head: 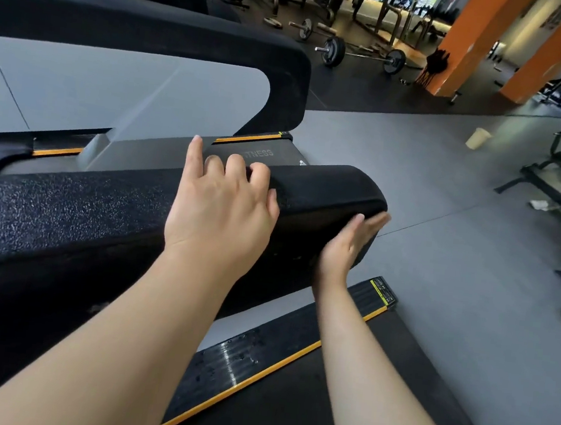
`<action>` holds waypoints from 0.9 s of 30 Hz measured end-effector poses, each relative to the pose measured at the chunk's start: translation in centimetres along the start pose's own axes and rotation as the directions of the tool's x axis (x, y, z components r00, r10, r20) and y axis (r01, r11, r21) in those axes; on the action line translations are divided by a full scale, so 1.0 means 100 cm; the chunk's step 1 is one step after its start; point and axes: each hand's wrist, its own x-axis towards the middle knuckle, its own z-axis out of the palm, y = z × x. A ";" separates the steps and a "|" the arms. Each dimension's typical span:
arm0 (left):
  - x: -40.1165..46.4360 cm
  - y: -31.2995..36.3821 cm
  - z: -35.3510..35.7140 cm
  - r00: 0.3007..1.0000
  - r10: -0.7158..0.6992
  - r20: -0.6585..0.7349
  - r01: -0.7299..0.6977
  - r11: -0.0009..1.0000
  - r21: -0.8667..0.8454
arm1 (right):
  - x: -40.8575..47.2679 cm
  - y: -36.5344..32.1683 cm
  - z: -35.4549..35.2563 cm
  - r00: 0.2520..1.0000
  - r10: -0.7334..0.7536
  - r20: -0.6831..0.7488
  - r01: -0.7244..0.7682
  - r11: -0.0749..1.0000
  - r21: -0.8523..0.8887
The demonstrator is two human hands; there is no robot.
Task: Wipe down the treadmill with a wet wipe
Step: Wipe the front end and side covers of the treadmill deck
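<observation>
The treadmill's black padded handrail (64, 210) runs from the left edge to a rounded end at centre right. My left hand (221, 206) lies on top of it, with three fingers curled over its far edge and the index finger straight. My right hand (348, 243) presses flat, fingers straight, against the near side of the rail's rounded end. No wet wipe shows in either hand; anything under the palms is hidden. Below lie the treadmill belt (321, 407) and its side strip with an orange stripe (249, 361), spotted with droplets.
A second treadmill (112, 90), grey panel under a black rail, stands beyond. Grey floor (440, 263) stretches to the right, with a paper cup (478, 138) on it. Barbells (361, 56), racks and orange pillars (470, 42) are at the back. A black bench (559, 179) is at the right edge.
</observation>
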 end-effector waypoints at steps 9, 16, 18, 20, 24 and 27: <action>0.000 -0.001 0.003 1.000 0.014 -0.019 -0.014 1.000 -0.007 | -0.007 0.007 -0.002 0.978 0.207 -0.014 -0.205 0.974 0.091; 0.001 0.001 0.002 1.000 0.010 -0.029 -0.010 1.000 -0.008 | 0.005 0.033 -0.002 0.916 0.398 -0.041 -0.382 0.901 0.205; 0.001 0.001 0.003 0.999 0.010 -0.040 -0.010 1.000 -0.002 | -0.004 0.020 -0.003 0.937 0.351 -0.004 -0.345 0.924 0.163; 0.001 0.001 0.003 0.999 0.006 -0.045 -0.006 1.000 0.008 | -0.003 0.008 -0.004 0.994 0.111 0.007 -0.111 0.987 0.115; 0.000 0.001 0.003 0.999 0.018 -0.043 -0.017 1.000 0.010 | 0.025 0.013 -0.005 0.999 0.051 -0.017 -0.050 0.995 0.082; 0.000 0.001 0.003 0.998 0.012 -0.057 -0.011 1.000 0.012 | 0.022 0.049 -0.008 0.890 0.455 -0.008 -0.441 0.867 0.233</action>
